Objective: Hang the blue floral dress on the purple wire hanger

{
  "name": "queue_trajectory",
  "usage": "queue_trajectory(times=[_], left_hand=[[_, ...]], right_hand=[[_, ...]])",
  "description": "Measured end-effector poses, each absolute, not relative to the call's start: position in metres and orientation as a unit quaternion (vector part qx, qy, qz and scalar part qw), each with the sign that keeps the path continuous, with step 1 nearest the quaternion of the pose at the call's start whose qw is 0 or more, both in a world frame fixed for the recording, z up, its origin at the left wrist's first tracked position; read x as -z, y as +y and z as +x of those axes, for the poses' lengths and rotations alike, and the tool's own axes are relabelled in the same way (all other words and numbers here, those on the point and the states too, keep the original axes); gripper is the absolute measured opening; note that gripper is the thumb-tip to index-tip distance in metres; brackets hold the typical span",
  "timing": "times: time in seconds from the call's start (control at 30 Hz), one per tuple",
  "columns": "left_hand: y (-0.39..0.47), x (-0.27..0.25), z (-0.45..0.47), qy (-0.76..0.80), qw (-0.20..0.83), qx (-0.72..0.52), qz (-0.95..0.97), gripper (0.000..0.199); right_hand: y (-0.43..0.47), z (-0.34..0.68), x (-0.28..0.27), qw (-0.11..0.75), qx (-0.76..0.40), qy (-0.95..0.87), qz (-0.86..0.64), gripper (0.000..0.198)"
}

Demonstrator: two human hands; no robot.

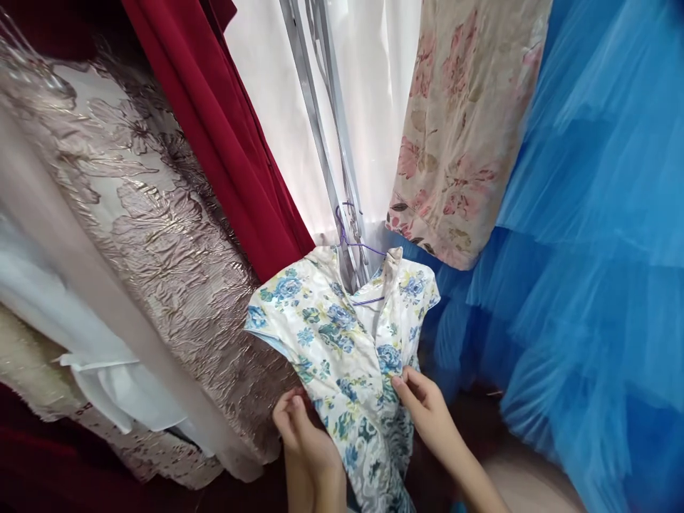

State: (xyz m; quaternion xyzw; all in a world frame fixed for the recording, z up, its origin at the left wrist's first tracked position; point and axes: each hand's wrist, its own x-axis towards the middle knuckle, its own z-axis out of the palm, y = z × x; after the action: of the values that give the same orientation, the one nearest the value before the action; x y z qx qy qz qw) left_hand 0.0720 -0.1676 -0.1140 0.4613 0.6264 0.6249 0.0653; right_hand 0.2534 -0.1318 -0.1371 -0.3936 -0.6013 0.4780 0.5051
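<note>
Your right hand (429, 413) is pinched nearly closed on that white, blue-flowered cloth garment (331, 342), 5 o'clock from its neckline; your left hand (310, 431)'s half-curled at 7, can't tell if it's gripping.

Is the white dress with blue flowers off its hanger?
No, the purple hanger runs across inside the open neckline of the white dress with blue flowers.

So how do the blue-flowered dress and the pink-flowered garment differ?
The blue-flowered dress has a white ground; the pink-flowered garment a beige one. The dress shows its collar and short sleeves; the garment's top is out of view. The right hand touches the dress; no hand touches the garment. Both are floral.
</note>
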Motion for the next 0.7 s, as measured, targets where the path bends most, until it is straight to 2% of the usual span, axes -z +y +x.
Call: queue_trajectory(times=[0.1, 0.17, 0.3, 0.57, 0.7], left_hand=[[-0.171, 0.103, 0.080, 0.617, 0.021, -0.667, 0.418, 0.025], [-0.169, 0.087, 0.093, 0.611, 0.068, -0.619, 0.489, 0.022], [-0.154, 0.064, 0.121, 0.622, 0.178, -0.507, 0.570, 0.027], [-0.128, 0.086, 0.138, 0.612, 0.174, -0.495, 0.592, 0.019], [-0.134, 0.085, 0.139, 0.582, 0.210, -0.471, 0.629, 0.026]], right_hand=[[-0.138, 0.263, 0.131, 0.488, -0.475, -0.619, -0.392, 0.040], [-0.140, 0.269, 0.126, 0.473, -0.464, -0.638, -0.393, 0.040], [-0.141, 0.276, 0.118, 0.458, -0.451, -0.657, -0.395, 0.040], [-0.143, 0.290, 0.124, 0.427, -0.460, -0.665, -0.404, 0.039], [-0.141, 0.295, 0.133, 0.446, -0.445, -0.647, -0.430, 0.036]])
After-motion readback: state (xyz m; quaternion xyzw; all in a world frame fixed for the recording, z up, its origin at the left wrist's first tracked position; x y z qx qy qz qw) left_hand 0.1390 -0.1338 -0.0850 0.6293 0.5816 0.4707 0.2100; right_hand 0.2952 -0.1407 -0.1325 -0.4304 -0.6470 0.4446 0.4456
